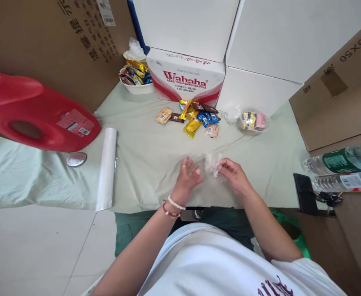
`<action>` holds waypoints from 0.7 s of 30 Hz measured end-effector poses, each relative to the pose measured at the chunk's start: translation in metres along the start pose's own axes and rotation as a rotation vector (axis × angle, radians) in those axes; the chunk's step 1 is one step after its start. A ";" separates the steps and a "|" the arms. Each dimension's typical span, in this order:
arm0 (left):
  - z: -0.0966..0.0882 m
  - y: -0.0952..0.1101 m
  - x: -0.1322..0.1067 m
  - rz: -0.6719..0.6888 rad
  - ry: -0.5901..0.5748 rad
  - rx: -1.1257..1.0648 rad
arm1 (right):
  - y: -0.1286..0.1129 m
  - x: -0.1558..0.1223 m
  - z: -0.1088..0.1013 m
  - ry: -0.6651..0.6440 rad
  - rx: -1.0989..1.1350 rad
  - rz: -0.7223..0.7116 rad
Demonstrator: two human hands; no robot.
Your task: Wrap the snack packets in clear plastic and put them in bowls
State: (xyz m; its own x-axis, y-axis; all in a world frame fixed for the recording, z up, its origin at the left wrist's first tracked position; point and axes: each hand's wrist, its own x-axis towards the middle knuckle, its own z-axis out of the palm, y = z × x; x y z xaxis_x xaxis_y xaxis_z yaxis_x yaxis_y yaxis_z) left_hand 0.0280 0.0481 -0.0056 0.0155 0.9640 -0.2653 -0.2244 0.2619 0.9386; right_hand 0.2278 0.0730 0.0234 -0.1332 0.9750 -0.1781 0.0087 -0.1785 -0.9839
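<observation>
My right hand (234, 176) pinches a crumpled clear plastic bag (213, 164) above the front part of the table. Just left of the bag is my left hand (186, 181), its fingers curved and apart, with a ring and bracelets on it. Whether its fingertips touch the thin film I cannot tell. Beyond both hands lies a pile of wrapped snacks (193, 126) in yellow, blue, brown and pale wrappers. Right of that pile stands a clear plastic tub (252, 122) with yellow and pink packs inside, and crumpled clear plastic (231, 115) lies beside it.
A white roll (107, 168) lies on the left, near a round badge-like disc (76, 159) and a large red jug (45, 115). At the back are a white snack basket (139, 89) and a Wahaha box (186, 78). Bottles (347, 181) and a phone (305, 193) are at right.
</observation>
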 end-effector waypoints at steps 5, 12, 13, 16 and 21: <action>0.022 0.003 0.014 -0.299 -0.105 -0.338 | 0.004 -0.022 0.013 -0.074 0.262 0.185; -0.005 -0.008 0.005 -0.191 0.053 -0.364 | 0.022 -0.023 0.000 0.173 0.195 0.181; -0.008 -0.007 0.002 -0.181 0.061 -0.343 | 0.023 -0.024 0.002 0.181 0.197 0.177; -0.009 -0.003 -0.006 -0.168 0.100 -0.296 | 0.021 -0.026 0.011 0.189 0.207 0.143; 0.016 0.000 -0.016 -0.212 0.070 -0.175 | 0.014 -0.027 0.035 0.102 0.260 0.077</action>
State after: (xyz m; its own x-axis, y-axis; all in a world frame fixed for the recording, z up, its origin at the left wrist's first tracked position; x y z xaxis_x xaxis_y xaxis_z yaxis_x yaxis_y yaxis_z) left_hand 0.0429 0.0334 0.0024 0.0145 0.8814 -0.4721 -0.3885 0.4400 0.8096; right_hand 0.1972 0.0397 0.0150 -0.0417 0.9632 -0.2656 -0.2409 -0.2677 -0.9329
